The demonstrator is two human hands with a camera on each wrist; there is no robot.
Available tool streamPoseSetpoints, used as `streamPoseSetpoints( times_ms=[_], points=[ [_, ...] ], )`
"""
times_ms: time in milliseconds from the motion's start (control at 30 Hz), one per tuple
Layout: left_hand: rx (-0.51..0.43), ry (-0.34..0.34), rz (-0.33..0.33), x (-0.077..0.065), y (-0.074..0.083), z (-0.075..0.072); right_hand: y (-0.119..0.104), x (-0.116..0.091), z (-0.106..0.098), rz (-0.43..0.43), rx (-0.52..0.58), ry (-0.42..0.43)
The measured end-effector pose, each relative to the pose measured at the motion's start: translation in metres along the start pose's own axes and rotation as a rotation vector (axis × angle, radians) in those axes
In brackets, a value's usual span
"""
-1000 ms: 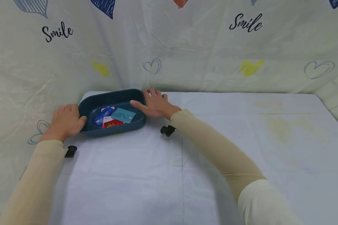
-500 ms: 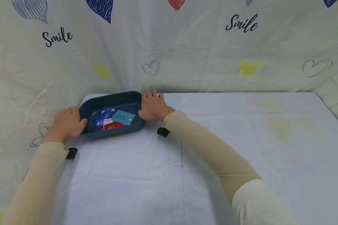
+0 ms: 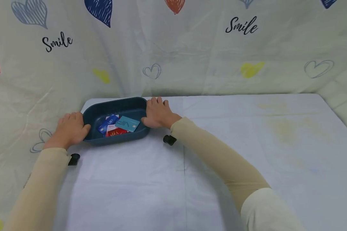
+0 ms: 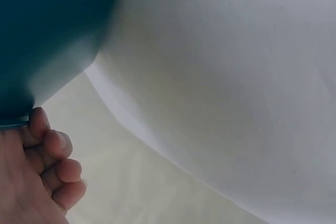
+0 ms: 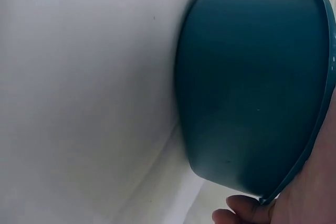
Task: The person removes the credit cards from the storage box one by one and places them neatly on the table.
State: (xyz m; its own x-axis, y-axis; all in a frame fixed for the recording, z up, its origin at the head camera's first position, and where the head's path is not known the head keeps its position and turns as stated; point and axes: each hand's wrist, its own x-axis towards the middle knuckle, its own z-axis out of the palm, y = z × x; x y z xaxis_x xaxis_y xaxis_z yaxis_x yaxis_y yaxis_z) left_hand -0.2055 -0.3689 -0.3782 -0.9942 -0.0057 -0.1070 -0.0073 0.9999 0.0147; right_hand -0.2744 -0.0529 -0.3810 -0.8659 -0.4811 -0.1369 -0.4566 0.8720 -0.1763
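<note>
One dark teal tray point(image 3: 115, 107): at 10 o'clock on white tabletop point(image 3: 127, 192), by its far-edge corner
Left hand point(image 3: 70, 130): fingers curled, gripping tray's 9 o'clock end
Right hand point(image 3: 158, 114): likewise at 3 o'clock
Cards point(image 3: 127, 124): overlapping inside tray
Open room: widest toward 4 o'clock

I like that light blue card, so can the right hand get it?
Probably yes: the light blue card lies uncovered on top, and the right hand is close, but may need to release the bin.
</note>
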Motion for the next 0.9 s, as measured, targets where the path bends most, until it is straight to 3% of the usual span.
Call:
streamPoseSetpoints(
  times_ms=[900],
  points=[
    [-0.028,0.055,0.046,-0.016,0.034,0.008,0.021,-0.046,0.008,0.025,0.015,0.038]
  ],
)
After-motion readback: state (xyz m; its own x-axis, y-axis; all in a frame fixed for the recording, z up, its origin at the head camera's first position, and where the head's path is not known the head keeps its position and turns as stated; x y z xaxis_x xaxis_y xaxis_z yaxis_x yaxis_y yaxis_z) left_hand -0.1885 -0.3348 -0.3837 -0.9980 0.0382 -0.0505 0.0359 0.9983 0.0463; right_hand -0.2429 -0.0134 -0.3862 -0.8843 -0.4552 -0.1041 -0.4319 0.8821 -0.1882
